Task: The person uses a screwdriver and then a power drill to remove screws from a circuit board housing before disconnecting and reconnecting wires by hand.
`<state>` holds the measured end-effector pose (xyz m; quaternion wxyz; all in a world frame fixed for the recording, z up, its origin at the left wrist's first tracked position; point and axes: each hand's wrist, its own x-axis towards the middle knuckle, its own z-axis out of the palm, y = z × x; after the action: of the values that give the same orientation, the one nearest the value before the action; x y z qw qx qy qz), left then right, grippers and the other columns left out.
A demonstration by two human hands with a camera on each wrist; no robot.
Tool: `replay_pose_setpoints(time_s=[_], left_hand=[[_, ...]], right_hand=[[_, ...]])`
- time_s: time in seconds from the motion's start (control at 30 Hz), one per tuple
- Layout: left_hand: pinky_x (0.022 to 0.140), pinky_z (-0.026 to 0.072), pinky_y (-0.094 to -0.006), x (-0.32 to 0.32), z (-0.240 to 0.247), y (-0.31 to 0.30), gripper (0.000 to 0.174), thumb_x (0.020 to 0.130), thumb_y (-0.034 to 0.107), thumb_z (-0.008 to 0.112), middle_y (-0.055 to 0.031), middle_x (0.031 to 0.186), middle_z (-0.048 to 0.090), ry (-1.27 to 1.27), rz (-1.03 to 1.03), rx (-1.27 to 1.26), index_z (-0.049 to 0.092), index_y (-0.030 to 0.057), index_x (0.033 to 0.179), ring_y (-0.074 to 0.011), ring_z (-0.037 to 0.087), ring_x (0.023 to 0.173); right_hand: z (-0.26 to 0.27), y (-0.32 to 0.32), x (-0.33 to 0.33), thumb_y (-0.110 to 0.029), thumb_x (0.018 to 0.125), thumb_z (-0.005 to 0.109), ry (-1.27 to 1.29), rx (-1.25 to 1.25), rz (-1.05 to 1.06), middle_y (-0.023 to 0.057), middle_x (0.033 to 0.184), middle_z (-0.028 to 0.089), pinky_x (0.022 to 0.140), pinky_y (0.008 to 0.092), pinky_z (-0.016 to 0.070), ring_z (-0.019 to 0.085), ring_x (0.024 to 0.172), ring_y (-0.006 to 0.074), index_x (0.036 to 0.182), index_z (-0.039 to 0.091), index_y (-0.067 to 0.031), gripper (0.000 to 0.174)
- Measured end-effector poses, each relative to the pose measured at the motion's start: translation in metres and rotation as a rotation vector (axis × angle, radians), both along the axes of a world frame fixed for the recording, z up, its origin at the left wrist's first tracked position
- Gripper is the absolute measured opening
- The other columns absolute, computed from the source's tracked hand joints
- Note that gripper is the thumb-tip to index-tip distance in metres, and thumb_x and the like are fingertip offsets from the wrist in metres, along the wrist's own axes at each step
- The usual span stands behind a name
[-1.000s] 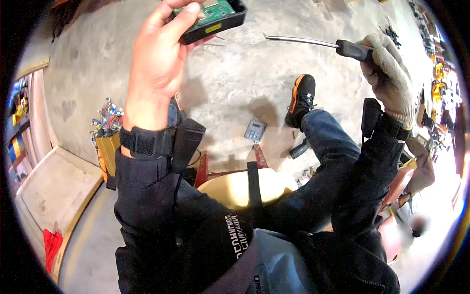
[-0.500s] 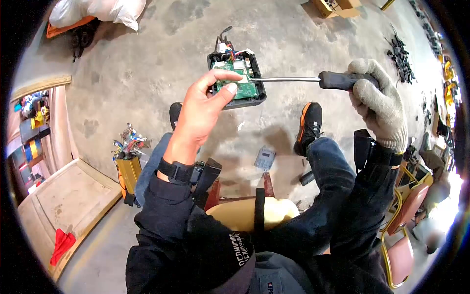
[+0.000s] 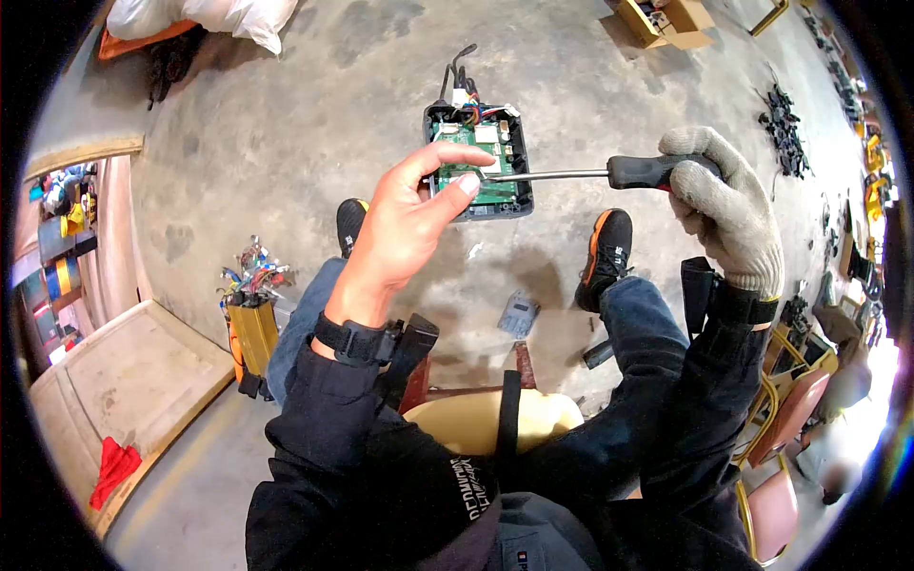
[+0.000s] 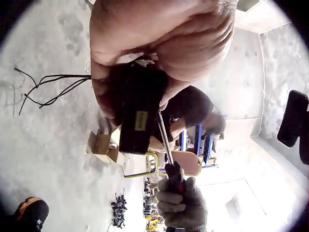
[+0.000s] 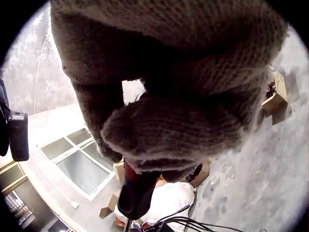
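My bare left hand (image 3: 400,214) holds a black plastic case (image 3: 525,190) whose open top shows a green circuit board (image 3: 503,191). The thumb and index finger reach over the board, while the other fingers are hidden beneath the case in the head view. A yellow label marks the side of the case (image 4: 126,126) in the left wrist view. Wires and black cables (image 3: 457,76) come out at its far end. In a knitted glove, my right hand (image 3: 733,205) grips a screwdriver (image 3: 640,172) by its black handle. The shaft points left, its tip overlapping the board beside the left fingertips.
On the concrete floor between the shoes (image 3: 606,249) lies a grey device (image 3: 518,315). A yellowish container of wires (image 3: 253,333) stands at the left, near a wooden board (image 3: 143,381) with a red cloth (image 3: 115,472). Farther off are a cardboard box (image 3: 666,24) and pinkish chairs (image 3: 798,409).
The case has come from the top edge fully into the head view, which has also shifted. The screwdriver, earlier apart from the case, now has its tip over the board.
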<state>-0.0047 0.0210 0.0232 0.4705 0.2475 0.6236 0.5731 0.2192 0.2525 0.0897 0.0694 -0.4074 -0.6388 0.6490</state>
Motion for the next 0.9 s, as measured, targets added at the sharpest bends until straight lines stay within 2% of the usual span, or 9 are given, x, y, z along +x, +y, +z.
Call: replay_pose_setpoints(time_s=[0.27,0.37,0.9], left_hand=[[0.09,0.0474,-0.0271,-0.004,-0.005,-0.006,0.013,0.099,0.01,0.068,-0.0008,0.107,0.067,0.075,0.039,-0.044,0.07,0.0044,0.11,-0.0091,0.059,0.1],[0.09,0.0474,-0.027,-0.002,-0.007,-0.006,0.013,0.099,0.01,0.068,-0.0006,0.106,0.067,0.048,0.063,0.022,0.07,0.0046,0.11,-0.009,0.058,0.099],[0.09,0.0468,-0.0264,-0.002,-0.005,-0.007,0.013,0.098,0.012,0.069,0.0001,0.105,0.066,0.094,0.064,0.011,0.07,0.0046,0.109,-0.0086,0.058,0.099]], right_hand=[[-0.005,-0.002,-0.008,-0.025,0.089,0.074,0.021,-0.017,0.002,-0.0015,0.079,0.063,0.052,0.0187,0.0398,0.053,0.061,0.0043,0.119,0.068,-0.0039,0.037],[-0.01,-0.001,-0.006,-0.025,0.089,0.074,0.08,-0.033,0.004,-0.0014,0.079,0.063,0.052,0.0186,0.0395,0.053,0.06,0.0043,0.119,0.068,-0.0042,0.037],[-0.008,-0.001,-0.007,-0.025,0.091,0.072,0.056,-0.013,-0.006,-0.0015,0.078,0.062,0.052,0.0187,0.0394,0.052,0.06,0.0043,0.119,0.068,-0.0044,0.035]])
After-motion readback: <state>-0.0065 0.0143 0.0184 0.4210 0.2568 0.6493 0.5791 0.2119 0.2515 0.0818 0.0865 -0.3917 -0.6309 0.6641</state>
